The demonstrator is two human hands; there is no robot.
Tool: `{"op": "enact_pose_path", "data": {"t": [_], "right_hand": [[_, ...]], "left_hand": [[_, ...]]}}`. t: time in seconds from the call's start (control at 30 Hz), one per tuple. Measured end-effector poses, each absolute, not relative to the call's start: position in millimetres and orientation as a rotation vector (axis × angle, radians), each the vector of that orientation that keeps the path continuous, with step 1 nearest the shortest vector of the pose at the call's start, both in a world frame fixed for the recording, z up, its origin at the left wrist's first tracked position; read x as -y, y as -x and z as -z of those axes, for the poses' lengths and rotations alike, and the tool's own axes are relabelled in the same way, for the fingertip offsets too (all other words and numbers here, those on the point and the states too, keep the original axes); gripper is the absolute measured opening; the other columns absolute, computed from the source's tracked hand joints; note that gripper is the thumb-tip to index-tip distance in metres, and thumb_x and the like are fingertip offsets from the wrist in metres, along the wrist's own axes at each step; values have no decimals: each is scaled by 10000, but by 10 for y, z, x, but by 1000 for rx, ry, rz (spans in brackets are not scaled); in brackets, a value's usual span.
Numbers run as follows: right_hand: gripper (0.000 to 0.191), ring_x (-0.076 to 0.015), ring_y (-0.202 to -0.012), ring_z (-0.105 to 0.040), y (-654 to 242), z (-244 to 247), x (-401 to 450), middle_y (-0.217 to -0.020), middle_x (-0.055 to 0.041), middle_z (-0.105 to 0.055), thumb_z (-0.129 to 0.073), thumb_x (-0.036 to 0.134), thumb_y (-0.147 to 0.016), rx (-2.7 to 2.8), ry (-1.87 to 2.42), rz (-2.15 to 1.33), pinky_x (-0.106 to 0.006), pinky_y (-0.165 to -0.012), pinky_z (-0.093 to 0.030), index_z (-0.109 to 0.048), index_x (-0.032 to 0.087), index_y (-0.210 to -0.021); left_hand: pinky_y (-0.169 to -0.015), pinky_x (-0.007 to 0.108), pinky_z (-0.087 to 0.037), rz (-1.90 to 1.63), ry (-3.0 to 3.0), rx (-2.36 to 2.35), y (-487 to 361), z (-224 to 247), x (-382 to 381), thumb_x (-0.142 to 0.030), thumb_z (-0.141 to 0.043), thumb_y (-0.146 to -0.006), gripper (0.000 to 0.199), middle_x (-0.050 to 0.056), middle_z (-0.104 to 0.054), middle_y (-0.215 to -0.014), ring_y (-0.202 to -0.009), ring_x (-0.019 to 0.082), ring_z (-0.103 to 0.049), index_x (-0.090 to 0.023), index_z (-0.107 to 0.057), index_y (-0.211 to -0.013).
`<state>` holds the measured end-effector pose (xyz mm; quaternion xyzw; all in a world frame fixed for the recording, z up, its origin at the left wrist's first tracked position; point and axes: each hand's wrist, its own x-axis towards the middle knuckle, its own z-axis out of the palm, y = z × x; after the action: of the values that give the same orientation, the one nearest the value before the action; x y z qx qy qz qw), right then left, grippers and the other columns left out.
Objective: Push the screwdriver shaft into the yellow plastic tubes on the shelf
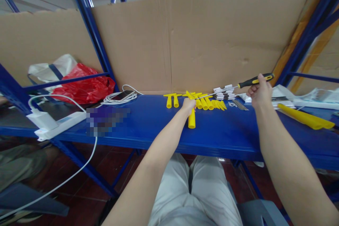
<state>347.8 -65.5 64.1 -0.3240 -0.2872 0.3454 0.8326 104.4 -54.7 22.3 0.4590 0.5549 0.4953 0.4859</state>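
Observation:
My left hand (189, 106) is closed around a yellow T-shaped plastic piece (192, 119) whose tube end points toward me, above the blue shelf. In my right hand (261, 91) is a screwdriver (253, 80) with a black and yellow handle. Its long shaft slants left and down to the piece in my left hand; the tip is hidden there. Behind and beside the left hand lie several more yellow T-shaped pieces (173, 100) and small yellow cones (218, 105). Thin metal strips (240, 105) rest below the screwdriver.
Folded white cards (224, 92) stand by the cardboard wall (206, 42). Long yellow tubes (304, 116) lie at the right. To the left are a phone (123, 95) with coiled white cable, a power strip (63, 124) and a red plastic bag (86, 83). Blue posts (92, 31) frame the shelf.

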Motion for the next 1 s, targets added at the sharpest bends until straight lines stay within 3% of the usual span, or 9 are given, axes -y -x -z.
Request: {"op": "enact_pose_path", "data": {"t": [0.17,0.33,0.57,0.7,1.0], "right_hand": [[448,-65,-356,-287,-3391,-697,739,-415,92,-304,-706,348,-900,590,758,-677,-179,-316,-231,-391,221,-607],[351,-54,-362,-285,-3365,-735,781,-424,96,-333,-773,344,-848,607,700,-734,-164,-324,-263,-534,189,-643],[420,-72,-409,-383,-3361,-785,802,-469,52,-368,-414,270,-1027,546,578,-880,-152,-400,-382,-537,176,-637],[420,-99,-443,-433,-3396,-760,753,-469,36,-383,-460,317,-1003,583,582,-877,-185,-435,-444,-490,193,-603],[533,-73,-381,-330,-3415,-675,666,-433,79,-330,-706,459,-890,614,694,-669,-190,-359,-321,-355,217,-571]], "left_hand": [[-554,252,-377,-1195,-1131,-1351,-1037,-233,564,-5,-529,-859,204,-52,-417,-504,-457,95,-430,-161,-596,-744],[-556,253,-379,-1191,-1141,-1345,-1033,-229,562,10,-526,-840,203,-55,-414,-504,-446,90,-418,-155,-612,-758],[-572,257,-387,-1193,-1153,-1346,-1033,-220,546,10,-516,-853,212,-57,-408,-493,-443,94,-416,-151,-627,-771],[-555,249,-372,-1203,-1129,-1353,-1028,-220,542,-11,-538,-868,213,-59,-401,-487,-442,92,-419,-157,-600,-726],[-530,237,-371,-1200,-1133,-1331,-1023,-191,509,-54,-578,-855,122,-60,-425,-495,-438,90,-419,-148,-642,-812]]}}
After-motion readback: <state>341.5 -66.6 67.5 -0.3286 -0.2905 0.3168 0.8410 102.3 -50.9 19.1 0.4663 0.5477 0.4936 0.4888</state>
